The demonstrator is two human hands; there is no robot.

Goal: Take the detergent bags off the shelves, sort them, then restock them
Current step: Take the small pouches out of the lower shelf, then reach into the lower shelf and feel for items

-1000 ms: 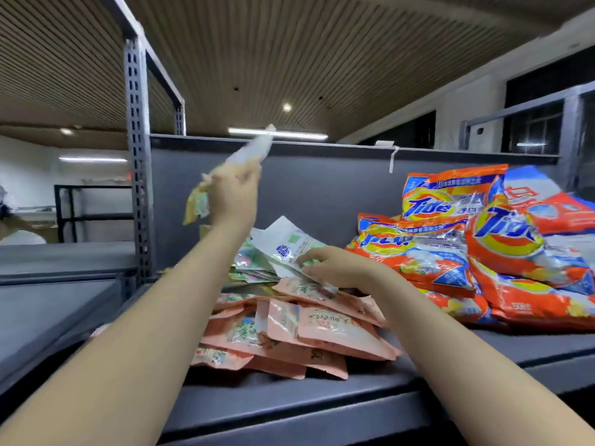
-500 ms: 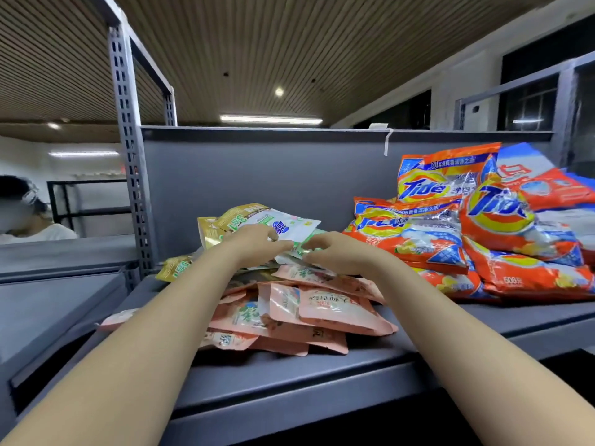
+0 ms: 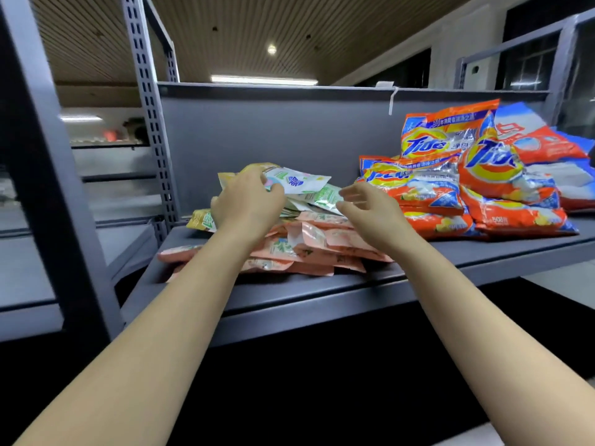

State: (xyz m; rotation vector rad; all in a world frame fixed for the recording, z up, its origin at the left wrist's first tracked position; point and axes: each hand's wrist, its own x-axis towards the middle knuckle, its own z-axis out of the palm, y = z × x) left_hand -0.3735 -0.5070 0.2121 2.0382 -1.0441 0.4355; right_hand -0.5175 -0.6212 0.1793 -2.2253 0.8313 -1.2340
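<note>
Detergent bags are lying in two heaps on a grey shelf [image 3: 322,294]. Pink bags [image 3: 322,249] are sitting at the front of the left heap, overlapping each other, with white bags [image 3: 297,183] piled on top toward the back panel and a yellow bag [image 3: 199,219] poking out at the far left beside the upright [image 3: 148,101]. Orange Tide bags [image 3: 450,175] are stacking up in the right heap, some lying flat, one leaning against the back panel; a red-and-blue bag [image 3: 541,146] is resting behind them at the far right. Left hand [image 3: 246,204] is reaching over the pink bags, fingers curling onto the topmost white bag, thumb pressing its near edge, so it is gripping that bag. Right hand [image 3: 367,209] is hovering just beside it over the pink bags, fingers spread loosely and slightly bent, holding nothing; fingertips are sitting near a green-and-white bag [image 3: 326,197], contact unclear. Both forearms are extending up from the bottom of view. Ceiling lights are glowing above the shelf's back panel.
</note>
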